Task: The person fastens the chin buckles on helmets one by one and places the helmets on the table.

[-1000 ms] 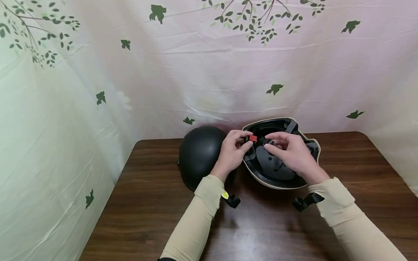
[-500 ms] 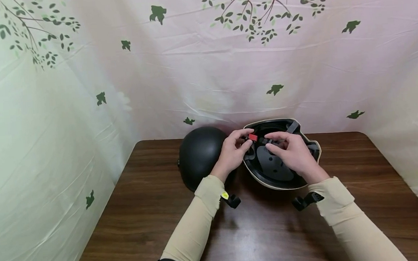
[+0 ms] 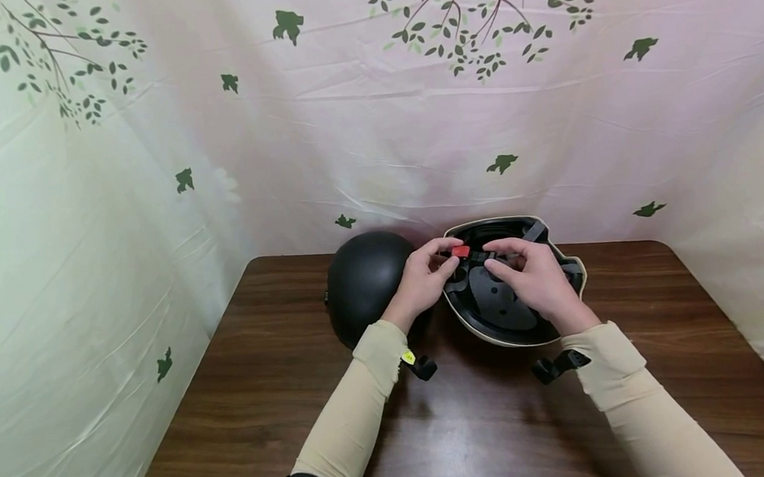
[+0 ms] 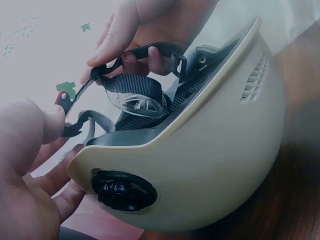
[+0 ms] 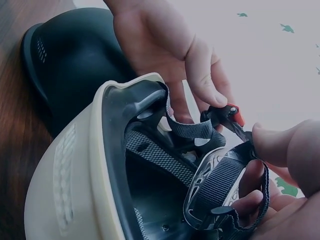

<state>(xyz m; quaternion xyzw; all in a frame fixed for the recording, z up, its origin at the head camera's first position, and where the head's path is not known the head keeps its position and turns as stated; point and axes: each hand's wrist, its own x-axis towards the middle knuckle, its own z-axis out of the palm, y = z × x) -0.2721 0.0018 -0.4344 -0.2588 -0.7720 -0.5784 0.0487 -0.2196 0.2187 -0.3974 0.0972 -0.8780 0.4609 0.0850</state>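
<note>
A cream helmet (image 3: 475, 329) lies with its opening up, its dark padded inside and chin straps showing. Over its left side my left hand (image 3: 421, 280) pinches a red-and-black buckle (image 5: 233, 116) between thumb and finger. My right hand (image 3: 534, 276) pinches the black chin strap (image 5: 252, 145) close to that buckle, and the strap's loose length loops round its lower fingers in the right wrist view. A clear chin cup (image 4: 135, 102) with webbing across it hangs below the right hand's grip. The two hands are a short way apart, and the strap and buckle run between them.
A black helmet (image 3: 368, 284) rests dome up just left of the cream one, partly behind the left hand. Both stand at the back of a brown wooden table (image 3: 266, 394), against a leaf-patterned cloth (image 3: 381, 135). A black dial (image 4: 124, 191) sits on the cream shell.
The red buckle has tilted a little and shifted slightly left with the left hand. The right hand has hardly moved, and both helmets stay in place.
</note>
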